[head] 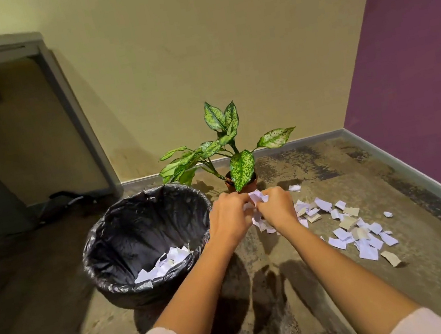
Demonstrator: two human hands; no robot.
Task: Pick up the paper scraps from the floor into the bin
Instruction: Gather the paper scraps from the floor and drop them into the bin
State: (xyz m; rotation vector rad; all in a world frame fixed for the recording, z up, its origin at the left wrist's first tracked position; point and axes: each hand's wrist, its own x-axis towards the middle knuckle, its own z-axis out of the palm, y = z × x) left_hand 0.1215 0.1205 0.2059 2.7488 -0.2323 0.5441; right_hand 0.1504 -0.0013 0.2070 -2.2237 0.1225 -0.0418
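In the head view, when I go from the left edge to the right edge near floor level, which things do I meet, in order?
Grey desk frame → bin → left hand → held scraps → right hand → scraps on the floor → purple wall.

Bin (124, 229) mouth open, potted plant (238, 169) beside its far rim — open floor (299, 328) nearer
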